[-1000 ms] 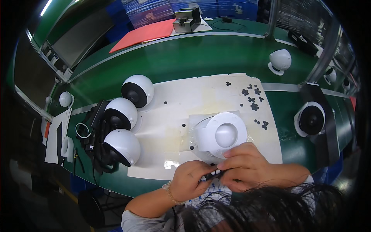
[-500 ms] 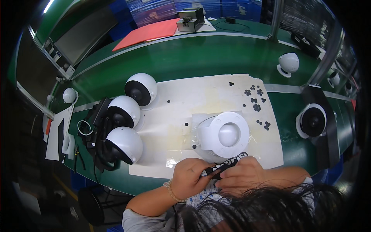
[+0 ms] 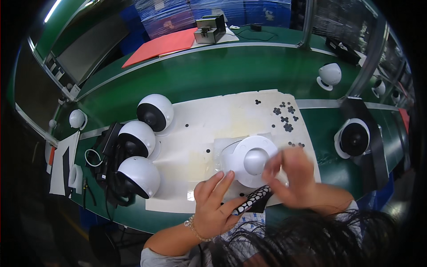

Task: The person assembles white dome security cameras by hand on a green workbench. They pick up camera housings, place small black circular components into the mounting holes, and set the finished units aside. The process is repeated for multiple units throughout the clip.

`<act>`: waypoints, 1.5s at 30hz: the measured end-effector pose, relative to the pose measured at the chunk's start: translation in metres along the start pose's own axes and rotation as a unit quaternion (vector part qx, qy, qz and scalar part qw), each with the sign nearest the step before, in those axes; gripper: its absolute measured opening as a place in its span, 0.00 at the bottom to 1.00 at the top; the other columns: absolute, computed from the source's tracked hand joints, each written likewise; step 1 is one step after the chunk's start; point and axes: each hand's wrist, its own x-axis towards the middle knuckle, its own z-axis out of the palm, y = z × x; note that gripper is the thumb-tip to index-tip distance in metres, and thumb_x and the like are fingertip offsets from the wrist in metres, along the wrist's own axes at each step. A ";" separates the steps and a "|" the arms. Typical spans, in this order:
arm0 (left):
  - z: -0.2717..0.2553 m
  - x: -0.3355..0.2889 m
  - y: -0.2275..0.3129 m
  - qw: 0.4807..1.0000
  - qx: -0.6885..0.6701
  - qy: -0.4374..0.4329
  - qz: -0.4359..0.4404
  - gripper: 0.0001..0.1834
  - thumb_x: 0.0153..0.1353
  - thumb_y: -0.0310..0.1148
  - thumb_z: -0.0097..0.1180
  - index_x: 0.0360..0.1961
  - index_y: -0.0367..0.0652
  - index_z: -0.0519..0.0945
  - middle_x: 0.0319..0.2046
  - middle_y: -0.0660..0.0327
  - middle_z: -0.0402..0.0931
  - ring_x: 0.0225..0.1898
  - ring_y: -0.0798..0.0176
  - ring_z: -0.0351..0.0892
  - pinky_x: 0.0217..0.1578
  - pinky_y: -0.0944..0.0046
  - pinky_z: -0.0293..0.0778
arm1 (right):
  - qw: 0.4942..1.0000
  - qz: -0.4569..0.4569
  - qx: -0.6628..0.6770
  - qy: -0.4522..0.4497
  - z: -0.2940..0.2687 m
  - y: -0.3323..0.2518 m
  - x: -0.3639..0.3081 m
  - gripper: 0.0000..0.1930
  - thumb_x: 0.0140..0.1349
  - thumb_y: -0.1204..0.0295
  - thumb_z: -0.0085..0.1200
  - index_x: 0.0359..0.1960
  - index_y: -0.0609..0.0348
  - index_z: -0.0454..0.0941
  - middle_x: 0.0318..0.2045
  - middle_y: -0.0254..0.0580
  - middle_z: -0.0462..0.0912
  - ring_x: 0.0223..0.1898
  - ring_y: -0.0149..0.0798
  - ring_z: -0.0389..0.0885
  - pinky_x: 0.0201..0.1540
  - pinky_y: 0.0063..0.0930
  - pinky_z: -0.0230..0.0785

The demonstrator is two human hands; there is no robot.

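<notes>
While your left hand (image 3: 215,213) pinches the black dot strip (image 3: 253,198) between thumb and lower fingers, its index and middle fingers stretch away, spread, toward the near left edge of the white ring base (image 3: 254,160); you can't be sure from this view whether they touch it. Your right hand (image 3: 293,178) is bent over the base's right edge, its fingers curled narrow, but it's blurred (so whether it carries a dot can't be told).

That base lies with its hollow facing up, right of centre on the pale mat (image 3: 191,155), with a clear wrapper (image 3: 220,149) beneath it on the green bench (image 3: 324,133). Loose black dots (image 3: 288,127) gather at the mat's far right, and three white globes (image 3: 138,177) with black fronts stand in a row on the left.

Judging by your hands, the step under way is probably moving a dot from the strip to the base's rim. If so, the next move calls for your left fingertips to steady the base while your right finger lines up one dot and presses it flat, with the strip held clear.
</notes>
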 end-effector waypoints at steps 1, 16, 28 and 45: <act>0.001 -0.002 -0.001 1.000 0.008 -0.026 0.007 0.11 0.45 0.38 0.54 0.31 0.50 0.78 0.48 0.59 0.73 0.51 0.57 0.68 0.48 0.53 0.57 | 0.998 0.039 0.041 0.027 -0.005 0.013 0.009 0.24 0.52 0.89 0.43 0.53 0.62 0.57 0.41 0.45 0.68 0.34 0.31 0.71 0.36 0.21 0.65; -0.004 -0.011 -0.004 0.995 0.032 -0.094 0.016 0.09 0.52 0.40 0.51 0.30 0.49 0.79 0.48 0.63 0.74 0.52 0.60 0.69 0.51 0.54 0.53 | 0.988 0.127 0.080 -0.034 -0.023 0.025 0.020 0.34 0.52 0.90 0.45 0.60 0.53 0.47 0.42 0.44 0.62 0.37 0.32 0.70 0.40 0.24 0.65; -0.005 -0.011 -0.003 0.995 0.025 -0.095 0.018 0.10 0.53 0.39 0.49 0.32 0.47 0.78 0.49 0.62 0.73 0.52 0.58 0.68 0.52 0.51 0.53 | 0.943 -0.043 -0.328 -0.021 -0.031 0.002 0.031 0.28 0.51 0.81 0.52 0.55 0.55 0.60 0.32 0.36 0.77 0.40 0.40 0.75 0.51 0.40 0.58; -0.003 -0.010 -0.005 0.995 0.016 -0.098 0.023 0.12 0.53 0.42 0.49 0.32 0.47 0.78 0.49 0.63 0.73 0.54 0.60 0.66 0.54 0.50 0.51 | 0.991 0.070 -0.065 -0.094 0.001 0.017 0.031 0.24 0.53 0.82 0.50 0.52 0.58 0.59 0.32 0.38 0.76 0.43 0.40 0.74 0.54 0.40 0.55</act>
